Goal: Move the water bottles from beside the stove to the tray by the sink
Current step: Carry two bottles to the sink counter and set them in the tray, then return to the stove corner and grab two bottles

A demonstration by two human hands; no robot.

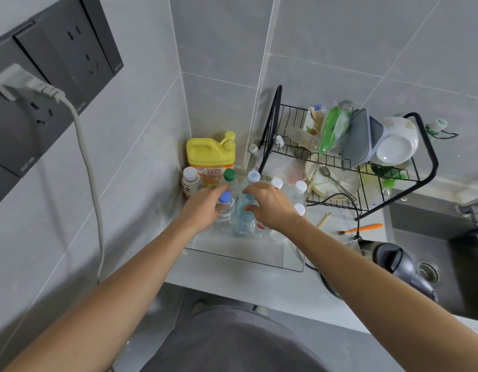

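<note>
Grey-tiled corner, pale counter point(232, 280). Clear tray point(243, 253) beside the sink point(431, 237) holds upright water bottles point(299, 189). Left hand point(203, 208) grips the blue-capped bottle point(224, 208) in the tray; right hand point(270, 205) grips the pale-blue bottle point(243, 221) alongside.

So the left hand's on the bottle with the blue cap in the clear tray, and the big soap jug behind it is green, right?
Not quite. The head view shows the soap jug is yellow, not green. The rest holds: the left hand is on the blue-capped bottle in the clear tray.
</note>
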